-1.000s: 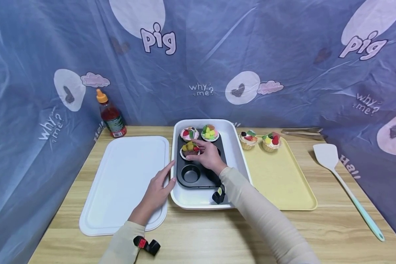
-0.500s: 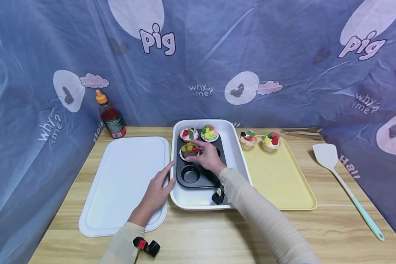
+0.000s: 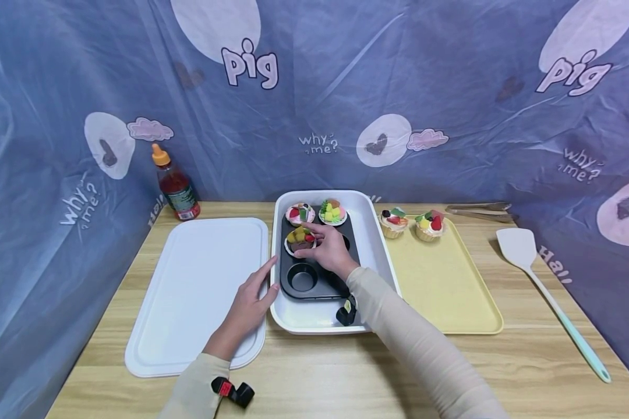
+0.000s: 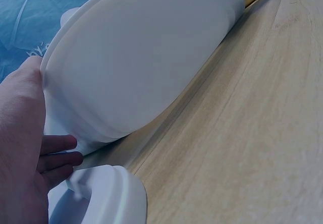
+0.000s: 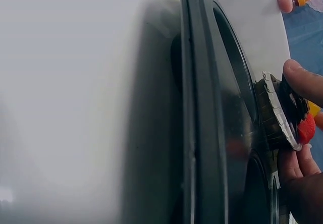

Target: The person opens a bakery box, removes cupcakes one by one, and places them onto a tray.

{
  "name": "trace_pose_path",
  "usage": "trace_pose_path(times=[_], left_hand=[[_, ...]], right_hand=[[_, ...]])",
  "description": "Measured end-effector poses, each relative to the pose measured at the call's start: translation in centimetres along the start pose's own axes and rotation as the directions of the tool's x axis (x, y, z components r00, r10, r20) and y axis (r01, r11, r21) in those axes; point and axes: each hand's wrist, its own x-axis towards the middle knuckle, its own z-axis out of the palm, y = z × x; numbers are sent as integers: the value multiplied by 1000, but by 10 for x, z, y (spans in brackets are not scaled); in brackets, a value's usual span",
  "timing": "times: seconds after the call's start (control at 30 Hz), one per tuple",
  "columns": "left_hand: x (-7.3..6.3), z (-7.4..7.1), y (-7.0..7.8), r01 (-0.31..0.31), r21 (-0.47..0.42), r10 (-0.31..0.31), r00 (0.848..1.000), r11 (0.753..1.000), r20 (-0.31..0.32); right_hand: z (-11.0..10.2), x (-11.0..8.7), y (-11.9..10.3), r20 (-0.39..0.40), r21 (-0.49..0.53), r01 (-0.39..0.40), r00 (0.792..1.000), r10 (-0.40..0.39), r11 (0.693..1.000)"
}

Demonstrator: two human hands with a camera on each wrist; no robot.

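Observation:
In the head view my right hand (image 3: 331, 250) holds a chocolate cupcake (image 3: 300, 236) topped with yellow and red fruit, thumb on the near side and fingers on the far side. It sits at the left middle cup of a dark muffin tin (image 3: 320, 289). Seen from the right wrist, the cupcake's pleated wrapper (image 5: 275, 110) tilts over the tin. The tin lies inside a deep white tray (image 3: 369, 244). My left hand (image 3: 247, 302) touches that tray's left rim with extended fingers. Two more cupcakes fill the back cups: a pink one (image 3: 300, 214) and a green-and-yellow one (image 3: 333, 212).
On the left lies a flat white tray (image 3: 199, 291), with a sauce bottle (image 3: 177, 189) behind it. A yellow tray (image 3: 445, 285) on the right carries two fruit cupcakes (image 3: 428, 226) near its back edge. Farther right are metal tongs (image 3: 479, 210) and a white spatula (image 3: 519, 247).

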Motion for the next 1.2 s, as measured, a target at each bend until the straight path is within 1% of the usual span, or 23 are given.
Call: trace_pose_path(times=[0.3, 0.57, 0.9, 1.2], left_hand=[[0, 0, 0, 3, 1, -3, 1000, 1000, 2], [0, 0, 1, 4, 0, -4, 1000, 1000, 1], [0, 0, 1, 7, 3, -7, 1000, 1000, 6], [-1, 0, 1, 13, -1, -13, 1000, 1000, 5]], right_hand=[[1, 0, 1, 0, 39, 34, 999, -34, 999], [2, -1, 2, 3, 43, 49, 999, -49, 998], [3, -2, 2, -34, 30, 93, 995, -92, 995], [3, -2, 0, -61, 43, 100, 993, -97, 994]])
